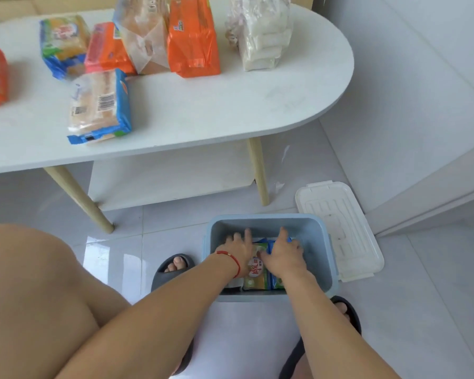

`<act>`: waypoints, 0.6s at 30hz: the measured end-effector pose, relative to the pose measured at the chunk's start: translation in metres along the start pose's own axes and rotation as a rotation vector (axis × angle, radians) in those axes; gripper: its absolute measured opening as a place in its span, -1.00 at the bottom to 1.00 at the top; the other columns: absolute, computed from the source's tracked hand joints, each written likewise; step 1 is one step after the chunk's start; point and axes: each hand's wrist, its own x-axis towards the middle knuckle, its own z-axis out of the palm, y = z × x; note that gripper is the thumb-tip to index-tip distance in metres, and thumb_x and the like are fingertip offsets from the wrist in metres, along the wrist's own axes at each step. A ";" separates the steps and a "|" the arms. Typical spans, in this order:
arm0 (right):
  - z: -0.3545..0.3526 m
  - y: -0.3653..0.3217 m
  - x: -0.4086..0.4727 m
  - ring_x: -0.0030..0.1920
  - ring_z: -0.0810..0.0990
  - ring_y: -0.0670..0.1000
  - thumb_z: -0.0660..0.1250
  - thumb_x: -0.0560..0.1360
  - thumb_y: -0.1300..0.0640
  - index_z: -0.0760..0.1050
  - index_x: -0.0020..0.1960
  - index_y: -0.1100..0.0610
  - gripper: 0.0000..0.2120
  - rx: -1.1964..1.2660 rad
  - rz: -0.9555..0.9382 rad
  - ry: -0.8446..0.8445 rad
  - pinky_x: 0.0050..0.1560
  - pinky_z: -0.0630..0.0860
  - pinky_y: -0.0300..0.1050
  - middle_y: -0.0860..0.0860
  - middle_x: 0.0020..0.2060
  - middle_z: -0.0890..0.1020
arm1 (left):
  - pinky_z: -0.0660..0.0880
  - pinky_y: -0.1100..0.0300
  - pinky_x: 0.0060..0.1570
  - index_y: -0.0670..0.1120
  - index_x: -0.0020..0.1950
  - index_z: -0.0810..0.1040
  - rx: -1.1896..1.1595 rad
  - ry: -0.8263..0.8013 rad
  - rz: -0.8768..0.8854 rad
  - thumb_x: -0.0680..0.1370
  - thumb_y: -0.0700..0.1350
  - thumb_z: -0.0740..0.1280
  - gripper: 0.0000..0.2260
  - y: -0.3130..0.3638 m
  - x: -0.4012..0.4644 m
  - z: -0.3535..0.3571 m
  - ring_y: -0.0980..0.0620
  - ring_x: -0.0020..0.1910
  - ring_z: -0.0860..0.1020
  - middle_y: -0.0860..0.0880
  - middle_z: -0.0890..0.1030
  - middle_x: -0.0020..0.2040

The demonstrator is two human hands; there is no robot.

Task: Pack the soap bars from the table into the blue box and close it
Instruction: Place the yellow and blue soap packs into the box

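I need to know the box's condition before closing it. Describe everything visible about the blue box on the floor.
The blue box is a pale blue-grey rectangular tub, apparently plastic, with rounded corners and a thick rim. It stands upright and open on the tiled floor, in front of the white table, between the person's feet. Its white lid lies on the floor to its right. Inside lie wrapped soap packs; the left hand and right hand reach in onto them.

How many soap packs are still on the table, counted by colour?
Orange packs: 3
Blue-edged packs: 2
Clear or white packs: 2
Total on the table: 7
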 end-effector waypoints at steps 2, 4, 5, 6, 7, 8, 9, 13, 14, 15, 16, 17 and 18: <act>-0.019 -0.020 -0.016 0.44 0.34 0.28 0.31 0.60 -0.07 0.30 0.48 0.18 -0.45 -0.015 -0.050 0.063 0.38 0.42 0.20 0.26 0.42 0.39 | 0.50 -0.11 0.29 -0.20 0.52 0.19 -0.027 0.146 0.056 0.55 -0.18 0.37 -0.41 0.007 -0.024 -0.017 -0.24 0.36 0.45 -0.26 0.43 0.37; -0.045 -0.041 -0.032 0.31 0.51 0.24 0.27 0.61 0.00 0.53 0.26 0.20 -0.67 0.043 -0.138 0.046 0.29 0.51 0.17 0.22 0.27 0.57 | 0.54 -0.08 0.17 -0.15 0.37 0.37 -0.053 0.240 0.106 0.55 -0.19 0.30 -0.61 0.010 -0.053 -0.041 -0.23 0.24 0.55 -0.21 0.55 0.25; -0.060 -0.055 -0.044 0.22 0.61 0.22 0.26 0.61 0.04 0.60 0.17 0.19 -0.73 0.119 -0.188 0.010 0.22 0.58 0.14 0.21 0.18 0.66 | 0.56 -0.06 0.11 -0.11 0.36 0.41 -0.055 0.306 0.112 0.54 -0.16 0.28 -0.63 0.005 -0.071 -0.057 -0.22 0.19 0.58 -0.18 0.58 0.22; -0.073 -0.068 -0.058 0.12 0.68 0.21 0.26 0.61 0.08 0.64 0.11 0.17 -0.76 0.202 -0.231 -0.046 0.14 0.65 0.12 0.20 0.08 0.72 | 0.54 -0.03 0.05 -0.06 0.36 0.42 -0.051 0.384 0.101 0.54 -0.12 0.27 -0.63 0.001 -0.089 -0.072 -0.23 0.15 0.60 -0.15 0.61 0.19; -0.086 -0.084 -0.074 0.04 0.72 0.18 0.26 0.60 0.09 0.66 0.07 0.14 -0.77 0.280 -0.288 -0.108 0.04 0.70 0.09 0.18 -0.01 0.75 | 0.53 -0.01 0.00 -0.03 0.33 0.44 -0.042 0.484 0.088 0.54 -0.06 0.26 -0.65 -0.006 -0.109 -0.090 -0.24 0.11 0.62 -0.13 0.64 0.15; -0.097 -0.095 -0.089 -0.04 0.75 0.12 0.27 0.60 0.05 0.66 0.03 0.09 -0.79 0.315 -0.360 -0.131 -0.06 0.71 0.05 0.13 -0.09 0.77 | 0.51 0.01 -0.06 0.00 0.29 0.46 -0.035 0.587 0.080 0.53 0.00 0.25 -0.67 -0.012 -0.128 -0.103 -0.25 0.08 0.63 -0.11 0.67 0.10; -0.107 -0.113 -0.104 -0.13 0.75 0.03 0.28 0.59 -0.01 0.66 -0.01 0.03 -0.80 0.312 -0.462 -0.093 -0.14 0.69 0.03 0.06 -0.18 0.77 | 0.49 0.04 -0.12 0.04 0.23 0.48 -0.037 0.703 0.074 0.50 0.05 0.22 -0.68 -0.024 -0.149 -0.122 -0.25 0.03 0.64 -0.09 0.69 0.03; -0.135 -0.189 -0.150 -0.29 0.70 -0.14 0.32 0.50 -0.05 0.64 -0.08 -0.04 -0.85 0.404 -0.795 0.180 -0.19 0.61 -0.10 -0.11 -0.30 0.73 | 0.59 0.02 -0.15 0.11 0.04 0.54 -0.224 1.036 0.042 0.40 0.11 0.19 -0.72 -0.078 -0.209 -0.202 -0.16 -0.17 0.66 0.01 0.69 -0.28; -0.140 -0.213 -0.154 -0.26 0.70 -0.14 0.34 0.51 -0.01 0.65 -0.08 -0.03 -0.87 0.432 -0.832 0.251 -0.15 0.60 -0.12 -0.11 -0.29 0.72 | 0.59 0.03 -0.15 0.09 0.00 0.57 -0.296 1.124 0.011 0.42 0.08 0.23 -0.77 -0.097 -0.213 -0.225 -0.15 -0.19 0.65 0.03 0.68 -0.31; -0.145 -0.233 -0.155 -0.23 0.68 -0.15 0.35 0.52 0.05 0.65 -0.07 -0.01 -0.89 0.435 -0.857 0.305 -0.13 0.59 -0.14 -0.13 -0.29 0.70 | 0.58 0.05 -0.14 0.05 -0.02 0.59 -0.357 1.199 -0.034 0.44 0.02 0.28 -0.82 -0.115 -0.212 -0.246 -0.16 -0.17 0.65 0.01 0.68 -0.30; -0.147 -0.252 -0.153 -0.19 0.67 -0.16 0.34 0.54 0.10 0.66 -0.03 0.01 -0.88 0.417 -0.881 0.342 -0.09 0.58 -0.14 -0.16 -0.26 0.69 | 0.56 0.06 -0.13 0.01 -0.01 0.61 -0.414 1.260 -0.088 0.47 -0.05 0.31 -0.85 -0.133 -0.207 -0.263 -0.19 -0.13 0.64 -0.01 0.70 -0.23; -0.149 -0.272 -0.151 -0.11 0.67 -0.12 0.33 0.56 0.14 0.67 0.02 0.04 -0.86 0.374 -0.913 0.366 -0.01 0.58 -0.11 -0.14 -0.19 0.69 | 0.54 0.06 -0.10 -0.05 0.02 0.63 -0.460 1.297 -0.146 0.49 -0.12 0.32 -0.85 -0.152 -0.201 -0.276 -0.21 -0.06 0.64 -0.08 0.71 -0.13; -0.149 -0.289 -0.146 0.02 0.66 -0.04 0.32 0.57 0.16 0.66 0.08 0.08 -0.84 0.311 -0.932 0.383 0.10 0.57 -0.06 -0.08 -0.08 0.71 | 0.53 0.04 -0.05 -0.11 0.07 0.64 -0.479 1.305 -0.203 0.50 -0.17 0.31 -0.81 -0.168 -0.191 -0.282 -0.22 0.02 0.62 -0.14 0.69 -0.01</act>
